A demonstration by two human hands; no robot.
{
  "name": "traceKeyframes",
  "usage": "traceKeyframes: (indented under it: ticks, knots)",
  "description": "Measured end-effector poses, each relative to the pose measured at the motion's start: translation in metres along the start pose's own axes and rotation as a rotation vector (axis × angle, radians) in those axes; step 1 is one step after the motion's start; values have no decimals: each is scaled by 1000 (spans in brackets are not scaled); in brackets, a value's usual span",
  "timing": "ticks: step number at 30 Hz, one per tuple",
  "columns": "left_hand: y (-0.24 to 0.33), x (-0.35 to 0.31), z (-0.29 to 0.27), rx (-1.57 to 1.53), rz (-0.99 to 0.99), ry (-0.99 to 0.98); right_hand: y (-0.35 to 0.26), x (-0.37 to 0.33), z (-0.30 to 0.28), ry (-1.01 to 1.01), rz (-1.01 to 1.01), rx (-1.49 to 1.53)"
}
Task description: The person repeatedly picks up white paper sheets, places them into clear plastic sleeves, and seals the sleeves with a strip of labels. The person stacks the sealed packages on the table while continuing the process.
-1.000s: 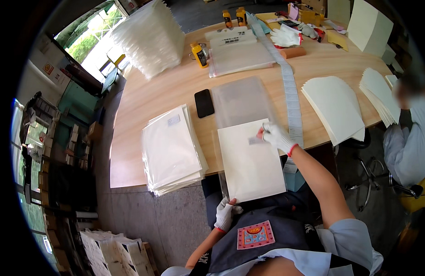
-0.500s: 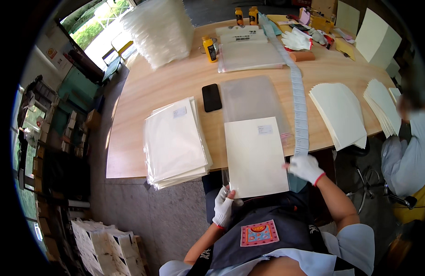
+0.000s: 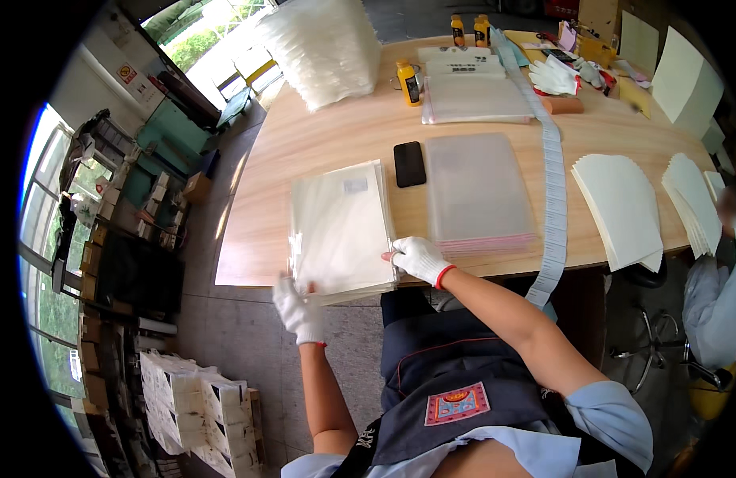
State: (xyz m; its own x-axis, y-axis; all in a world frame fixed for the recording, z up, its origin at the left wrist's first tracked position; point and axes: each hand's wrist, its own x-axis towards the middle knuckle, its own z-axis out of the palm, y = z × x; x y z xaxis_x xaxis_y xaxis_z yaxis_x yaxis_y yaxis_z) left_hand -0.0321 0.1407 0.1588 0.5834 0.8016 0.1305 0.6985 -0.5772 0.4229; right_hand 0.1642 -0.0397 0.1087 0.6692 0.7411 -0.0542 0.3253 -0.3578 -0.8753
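A stack of cream sheets in clear plastic sleeves (image 3: 340, 231) lies at the table's front left, the top one bearing a small pale label (image 3: 355, 186). My right hand (image 3: 420, 259), in a white glove with a red cuff, reaches across to the stack's lower right corner, fingers closed at the sleeve's edge. At its lower left corner is my left hand (image 3: 298, 309), gloved alike; motion smears its fingers. To the right, flat clear plastic sleeves (image 3: 479, 191) with a pink edge form a pile. A long strip of labels (image 3: 554, 191) runs past them and hangs over the front edge.
A black phone (image 3: 409, 164) lies between the stacks. Fanned cream sheets (image 3: 619, 207) sit at right, near a seated person (image 3: 718, 303). Farther back are an orange bottle (image 3: 408, 83), bagged plastic (image 3: 475, 98), a tall translucent stack (image 3: 324, 52) and white gloves (image 3: 553, 76).
The labelled cream sheet has moved left from in front of me onto the stack. Both hands went left with it, the right one crossing to the stack's corner. The view has shifted.
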Motion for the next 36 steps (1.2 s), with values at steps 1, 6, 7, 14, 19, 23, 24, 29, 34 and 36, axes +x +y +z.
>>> traceKeyframes:
  ticks: [1, 6, 7, 14, 19, 23, 24, 29, 34, 36]
  knots:
    - [-15, -2, 12, 82, 96, 16, -3, -4, 1, 1, -7, -37]
    - [-38, 0, 38, 250, 285, 91, 34, -73, -51, 63, 109, 578]
    - [-37, 0, 41, 260, 264, 108, 45, -98, -74, 138, 148, 746]
    - [-25, -3, 61, 42, 544, 667, 186, -274, -227, 1162, 407, 662]
    - [89, -34, 56, -484, 839, 506, 220, -321, -283, 1190, 654, 657]
    - [144, -58, 86, -486, 990, 251, 231, -317, -307, 1116, 652, 765]
    - [158, -62, 93, -426, 1027, 197, 238, -320, -313, 1124, 635, 812]
    - [190, -46, 154, -64, 1005, -212, 262, -308, -351, 1296, 438, 1047]
    - [227, -39, 167, 195, 1031, -380, 286, -308, -390, 1191, 308, 1069]
    - [232, -32, 164, 259, 1016, -425, 272, -300, -385, 1212, 338, 1057]
